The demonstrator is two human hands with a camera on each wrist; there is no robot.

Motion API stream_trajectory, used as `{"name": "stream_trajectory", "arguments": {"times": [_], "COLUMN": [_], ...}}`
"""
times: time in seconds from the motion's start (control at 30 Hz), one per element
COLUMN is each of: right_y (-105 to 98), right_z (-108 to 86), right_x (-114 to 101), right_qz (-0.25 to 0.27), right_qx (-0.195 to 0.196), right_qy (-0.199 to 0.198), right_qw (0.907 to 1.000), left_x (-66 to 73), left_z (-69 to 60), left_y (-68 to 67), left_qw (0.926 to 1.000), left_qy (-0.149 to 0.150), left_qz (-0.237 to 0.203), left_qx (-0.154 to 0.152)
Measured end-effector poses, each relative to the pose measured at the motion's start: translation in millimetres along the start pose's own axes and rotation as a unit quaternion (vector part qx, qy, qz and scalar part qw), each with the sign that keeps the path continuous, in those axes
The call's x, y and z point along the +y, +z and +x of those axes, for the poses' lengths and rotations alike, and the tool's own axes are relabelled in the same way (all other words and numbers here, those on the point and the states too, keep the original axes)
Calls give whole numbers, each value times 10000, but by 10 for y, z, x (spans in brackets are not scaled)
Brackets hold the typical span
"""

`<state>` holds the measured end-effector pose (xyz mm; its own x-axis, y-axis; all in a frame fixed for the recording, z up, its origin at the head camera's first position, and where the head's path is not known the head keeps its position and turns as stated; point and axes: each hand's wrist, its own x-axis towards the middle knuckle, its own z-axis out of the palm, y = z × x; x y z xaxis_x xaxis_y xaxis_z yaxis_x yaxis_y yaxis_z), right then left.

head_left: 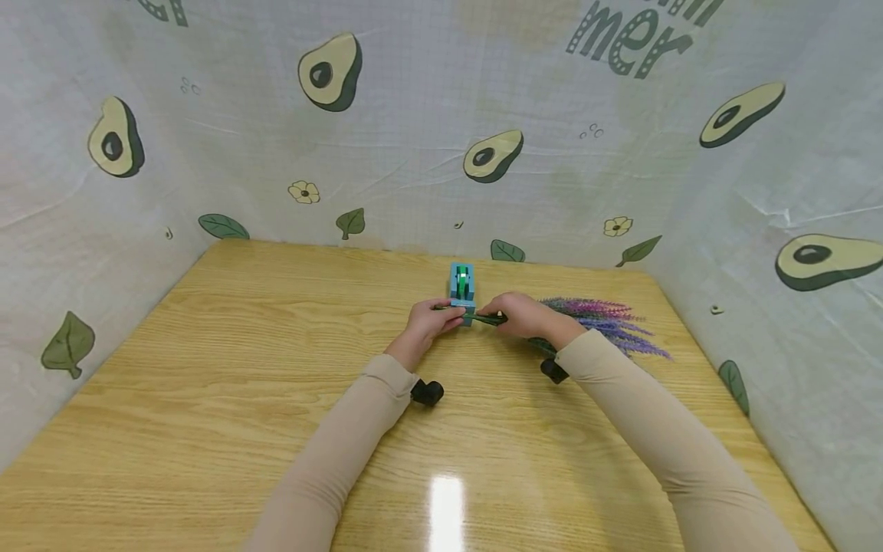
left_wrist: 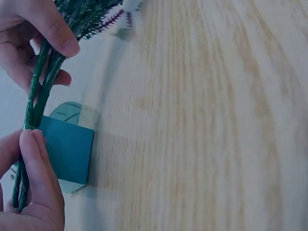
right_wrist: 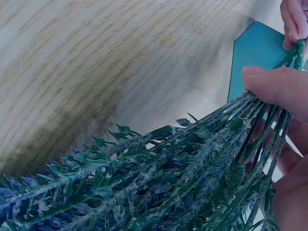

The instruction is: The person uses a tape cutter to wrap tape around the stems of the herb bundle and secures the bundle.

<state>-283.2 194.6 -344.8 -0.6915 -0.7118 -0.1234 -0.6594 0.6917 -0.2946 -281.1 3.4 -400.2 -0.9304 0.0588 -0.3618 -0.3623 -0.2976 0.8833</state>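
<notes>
A bunch of artificial lavender (head_left: 607, 330), purple and pink, lies sideways with its flower heads to the right. My right hand (head_left: 520, 313) grips the stems just below the foliage, the thumb pressing across them in the right wrist view. Near the stem ends, my left hand (head_left: 424, 318) pinches the green stems (left_wrist: 41, 96) between thumb and fingers. The stems cross over the front of a blue tape dispenser (head_left: 462, 284), which carries a green roll. Only a plain blue face of the dispenser (left_wrist: 67, 149) shows in the left wrist view; whether the stems touch it I cannot tell.
The wooden table (head_left: 276, 360) runs up to a white curtain (head_left: 407, 176) printed with avocados, which also hangs on both sides. A black wrist camera (head_left: 428, 393) sits at the left wrist and another camera (head_left: 553, 370) at the right.
</notes>
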Motion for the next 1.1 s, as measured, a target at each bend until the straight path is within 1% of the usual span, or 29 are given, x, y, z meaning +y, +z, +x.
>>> {"name": "stream_trajectory", "arguments": {"times": [0.17, 0.3, 0.4, 0.47, 0.57, 0.67, 0.73, 0.8, 0.87, 0.9, 0.93, 0.97, 1.0, 1.1], "right_y": [-22, -5, 14, 10, -12, -49, -75, -97, -118, -121, -125, -123, -119, -86], "right_z": [-8, -1, 3, -6, -23, -42, -63, -93, -140, -164, -188, -209, -230, -273], "right_x": [-5, 4, 10, 5, -13, -51, -83, -123, -171, -193, -219, -241, -263, -318], "right_qz": [20, 0, -19, -49, -49, -64, -108, -199, -295, -323, -338, -359, -344, -336], "right_qx": [-1, 7, 14, 36, 49, 62, 49, 44, 15, 6, 3, 8, -7, -60], "right_qy": [24, -62, -117, -99, -118, -181, -202, -249, -284, -304, -336, -375, -409, -459], "right_qw": [10000, 10000, 9999, 9999, 9999, 9998, 9997, 9995, 9992, 9990, 9989, 9987, 9986, 9984], "left_x": [-7, -36, -57, -69, -79, -77, -61, -40, -15, -3, 10, 23, 38, 75], "left_z": [0, 0, -13, -26, -59, -107, -146, -181, -204, -210, -221, -229, -242, -276], "left_y": [16, 17, 7, -1, -22, -61, -97, -138, -185, -212, -238, -262, -284, -342], "left_qw": [10000, 10000, 9992, 9979, 9927, 9831, 9760, 9678, 9588, 9526, 9438, 9333, 9204, 8750], "left_qy": [6, 75, 178, 360, 737, 1141, 1321, 1420, 1363, 1312, 1282, 1244, 1227, 1192], "left_qz": [-94, 51, 351, 531, 937, 1398, 1649, 1918, 2214, 2401, 2653, 2933, 3208, 3970], "left_qx": [23, 35, -9, -82, -201, -306, -518, -795, -1143, -1328, -1498, -1657, -1869, -2501]}}
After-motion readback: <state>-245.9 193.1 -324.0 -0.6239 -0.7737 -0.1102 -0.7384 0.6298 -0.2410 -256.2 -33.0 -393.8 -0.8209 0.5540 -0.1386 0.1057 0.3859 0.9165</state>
